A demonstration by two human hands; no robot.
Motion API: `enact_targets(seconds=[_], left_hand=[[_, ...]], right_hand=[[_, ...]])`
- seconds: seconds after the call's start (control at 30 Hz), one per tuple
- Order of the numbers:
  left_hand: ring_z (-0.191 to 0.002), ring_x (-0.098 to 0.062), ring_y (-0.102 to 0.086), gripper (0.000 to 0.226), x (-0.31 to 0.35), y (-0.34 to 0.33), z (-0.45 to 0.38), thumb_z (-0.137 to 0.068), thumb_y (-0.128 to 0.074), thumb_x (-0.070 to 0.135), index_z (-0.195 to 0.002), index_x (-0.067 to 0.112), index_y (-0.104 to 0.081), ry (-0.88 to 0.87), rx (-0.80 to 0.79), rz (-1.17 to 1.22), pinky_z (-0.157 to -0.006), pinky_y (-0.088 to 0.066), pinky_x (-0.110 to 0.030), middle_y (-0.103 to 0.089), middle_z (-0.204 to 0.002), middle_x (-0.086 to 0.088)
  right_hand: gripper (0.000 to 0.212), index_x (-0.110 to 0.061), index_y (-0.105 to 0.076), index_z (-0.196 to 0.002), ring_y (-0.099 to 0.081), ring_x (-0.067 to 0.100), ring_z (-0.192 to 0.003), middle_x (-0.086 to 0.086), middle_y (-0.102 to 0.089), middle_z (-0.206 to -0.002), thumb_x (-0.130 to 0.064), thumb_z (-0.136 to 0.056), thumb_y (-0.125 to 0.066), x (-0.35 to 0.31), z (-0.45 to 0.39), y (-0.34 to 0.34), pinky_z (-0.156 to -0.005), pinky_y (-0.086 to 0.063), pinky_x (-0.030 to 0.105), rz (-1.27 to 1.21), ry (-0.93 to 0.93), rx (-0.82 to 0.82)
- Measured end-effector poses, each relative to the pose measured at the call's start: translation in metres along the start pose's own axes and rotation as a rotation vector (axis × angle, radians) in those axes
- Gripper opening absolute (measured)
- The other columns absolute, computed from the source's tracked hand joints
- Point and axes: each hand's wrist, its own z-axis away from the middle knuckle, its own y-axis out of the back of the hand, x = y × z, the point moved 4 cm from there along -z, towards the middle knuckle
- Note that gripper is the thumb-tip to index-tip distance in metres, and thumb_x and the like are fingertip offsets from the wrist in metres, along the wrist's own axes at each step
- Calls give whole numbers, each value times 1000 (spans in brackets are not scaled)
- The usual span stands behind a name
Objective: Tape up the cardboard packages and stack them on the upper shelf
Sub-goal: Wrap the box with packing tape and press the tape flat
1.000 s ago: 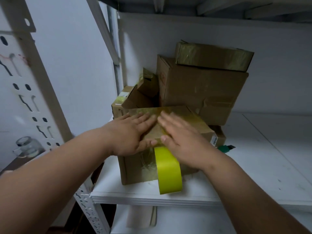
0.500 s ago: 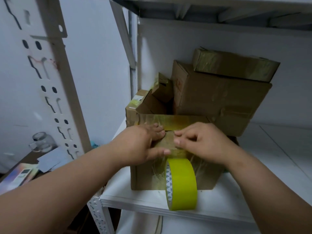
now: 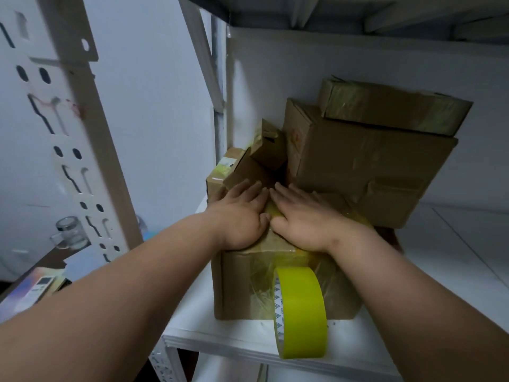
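**Pressing tape flat on box**

Head view: left hand (image 3: pixel 242 216) and right hand (image 3: pixel 305 219), fingers straight, side by side, press flat on box (image 3: pixel 248 288) at near shelf (image 3: pixel 220 334) edge. Tape roll (image 3: pixel 301 312) hangs at its front. Box probably light, stiff; grip both side walls.

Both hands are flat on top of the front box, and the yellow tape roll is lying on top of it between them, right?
Not quite. Both the left hand and right hand do lie flat on top of the front box, but the head view shows the tape roll hanging down the box's front face, at the shelf edge, not on top.
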Motion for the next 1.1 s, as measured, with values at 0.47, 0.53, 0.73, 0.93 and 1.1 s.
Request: enact_targets(seconds=[0.47,0.53,0.73,0.93,1.1], left_hand=[[-152,-18,-5,58,-10,-6,-7,-104,-31,45,-157,25,-19,-76,68,170,-123,-5,-39,-10,-165,2],[-149,-20,-24,48,-6,1,0,-102,-42,42,-147,26,-44,-138,212,229,-120,-20,-35,-32,-159,0],[-151,-14,-16,86,10,-10,46,-83,2,64,-157,27,-22,-329,92,61,-121,-17,-46,-19,-164,4],[-152,-12,3,93,6,-13,47,-78,6,71,-158,24,-5,-316,14,-51,-123,2,-44,-1,-166,4],[-151,-15,-12,91,4,-20,48,-81,5,69,-155,25,-22,-343,140,-50,-121,-4,-41,-21,-163,3]], right_hand=[[63,-32,-3,-158,5,8,-152,-14,8,-165,-56,-102,-19,-3,45,-2,-123,2,51,40,57,-144],[65,-36,2,-157,12,4,-150,-19,13,-163,-61,-100,-15,3,55,-6,-123,4,48,-21,56,-147],[66,-34,-5,-158,6,4,-151,-18,6,-164,-63,-99,-15,1,56,-10,-123,1,47,-26,66,-29],[59,-35,-17,-156,-3,0,-150,-19,-9,-163,-54,-102,-32,11,73,-9,-122,-4,38,-50,171,60],[54,-41,-17,-155,-3,-1,-150,-23,-8,-162,-46,-104,-34,11,74,-12,-123,-3,38,-22,146,72]])
